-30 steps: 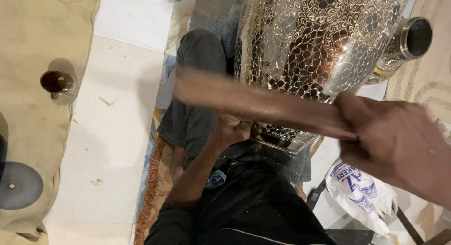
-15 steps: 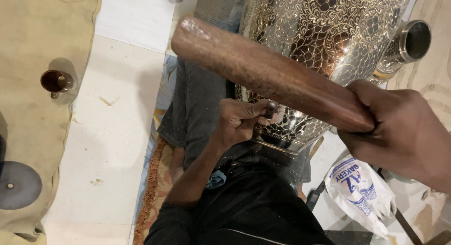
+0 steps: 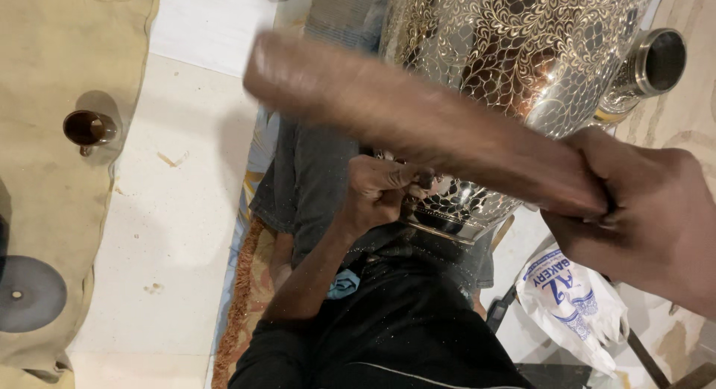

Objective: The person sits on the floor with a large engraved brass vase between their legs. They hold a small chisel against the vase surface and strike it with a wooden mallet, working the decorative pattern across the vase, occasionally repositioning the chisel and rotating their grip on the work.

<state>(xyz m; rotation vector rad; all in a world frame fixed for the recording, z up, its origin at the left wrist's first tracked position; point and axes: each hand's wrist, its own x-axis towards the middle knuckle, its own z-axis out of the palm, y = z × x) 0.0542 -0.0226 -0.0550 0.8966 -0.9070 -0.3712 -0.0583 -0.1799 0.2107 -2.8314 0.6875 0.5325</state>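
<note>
Pale stone flooring [image 3: 171, 232] runs under everything, with a tan cloth [image 3: 52, 173] spread along one side of it and a fringed mat [image 3: 246, 299] under the seated person's legs. Nearest the camera, the right hand [image 3: 649, 225] has its fingers [image 3: 597, 210] wrapped tight around one end of a long brown wooden mallet [image 3: 418, 128], which is blurred and slants up and away from the fist across the front of the ornate metal vessel [image 3: 514, 68]. Just below the mallet, the left hand [image 3: 380, 191] is bunched with its fingertips pinched together against the lower rim of the vessel; a small tool may be held there, but I cannot tell. The vessel rests on the lap in dark trousers [image 3: 403, 322], its silver and gold surface covered in fine scrollwork and scale patterns, with a round metal spout [image 3: 656, 61] jutting out beyond the right knuckles. It looks heavy, rigid and smooth enough to slip, and its thin decorated skin would probably dent, so steadying it at the thick base ring near the left fingers seems the safest hold. The mallet looks solid and dry, easy to grip at its narrower end. Below the right hand lies a crumpled white printed bag [image 3: 567, 299]. Farther off, past the left fingers, a small brown cup [image 3: 89, 128] and a dark round disc [image 3: 30, 292] sit on the cloth.
</note>
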